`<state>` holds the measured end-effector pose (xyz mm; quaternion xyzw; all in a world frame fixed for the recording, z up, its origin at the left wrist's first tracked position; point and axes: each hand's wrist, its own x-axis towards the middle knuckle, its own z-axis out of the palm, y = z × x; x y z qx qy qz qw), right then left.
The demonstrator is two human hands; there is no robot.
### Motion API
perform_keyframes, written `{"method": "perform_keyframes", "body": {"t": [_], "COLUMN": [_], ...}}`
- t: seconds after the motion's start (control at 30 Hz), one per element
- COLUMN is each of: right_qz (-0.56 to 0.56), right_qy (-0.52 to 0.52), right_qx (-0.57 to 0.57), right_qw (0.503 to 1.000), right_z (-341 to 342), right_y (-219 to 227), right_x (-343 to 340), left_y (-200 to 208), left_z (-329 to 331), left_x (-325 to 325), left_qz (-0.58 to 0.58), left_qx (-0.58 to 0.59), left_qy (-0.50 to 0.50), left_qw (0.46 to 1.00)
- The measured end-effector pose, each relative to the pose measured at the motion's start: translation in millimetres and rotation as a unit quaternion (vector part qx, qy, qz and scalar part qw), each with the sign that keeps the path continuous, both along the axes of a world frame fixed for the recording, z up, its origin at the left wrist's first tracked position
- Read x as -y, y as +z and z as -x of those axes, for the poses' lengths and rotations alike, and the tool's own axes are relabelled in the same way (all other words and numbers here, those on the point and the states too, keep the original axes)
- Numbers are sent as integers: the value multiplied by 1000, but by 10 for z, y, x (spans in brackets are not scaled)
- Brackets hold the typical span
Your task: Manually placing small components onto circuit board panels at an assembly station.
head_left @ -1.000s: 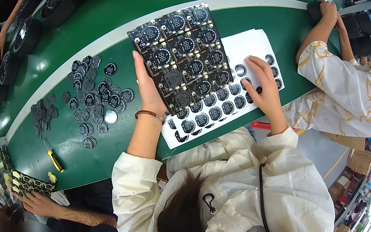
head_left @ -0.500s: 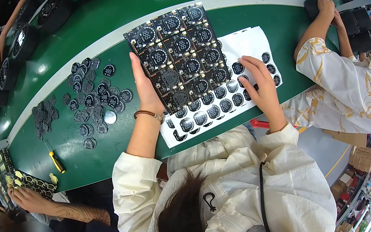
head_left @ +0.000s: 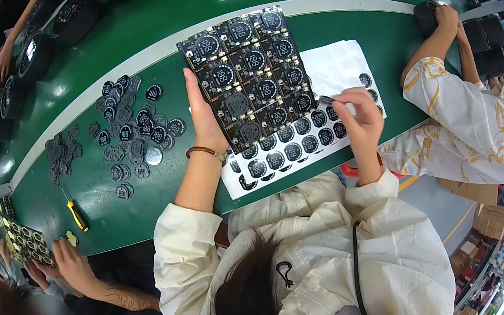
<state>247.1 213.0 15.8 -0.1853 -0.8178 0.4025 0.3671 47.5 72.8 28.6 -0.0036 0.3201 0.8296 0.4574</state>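
My left hand (head_left: pixel 205 122) grips the left edge of a black circuit board panel (head_left: pixel 259 72), holding it tilted above the table. Round black stickers with white display markings cover most of the panel's boards; two at its lower left show plain grey rounds. Between the thumb and fingertips of my right hand (head_left: pixel 361 117) is a small dark round sticker (head_left: pixel 325 101), seen edge-on beside the panel's right edge. Under both hands lies a white sticker sheet (head_left: pixel 335 59) with rows of round black stickers, partly hidden by the panel.
Loose round boards (head_left: pixel 132 129) lie piled on the green table (head_left: pixel 106 223), left of the panel. A yellow-and-black screwdriver (head_left: pixel 77 214) lies nearer the left end. A co-worker at left handles another board panel (head_left: pixel 25 241); a person in a patterned white shirt (head_left: pixel 458 109) sits at right.
My right hand has lifted from the sheet with a sticker in its fingertips. The panel has shifted slightly right. The left co-worker's hand and board panel have moved.
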Motion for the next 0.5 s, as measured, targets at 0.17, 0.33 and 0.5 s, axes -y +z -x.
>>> {"method": "perform_keyframes", "body": {"t": [0.17,0.33,0.5], "right_qz": [214,280,273], "right_qy": [127,168,142], "right_qx": [-7,-11,33], "right_qw": [969,945,951], "right_z": [558,890,981], "right_y": [228,230,182], "right_x": [307,405,427], "left_y": [-23,-33,-6], "left_z": [13,10,7], "left_x": [14,-2,2], "left_qz": [-15,-16,-24], "left_qx": [-1,-12,-15], "left_qy": [-15,-18,-29], "left_qw": [1000,1000,999]}}
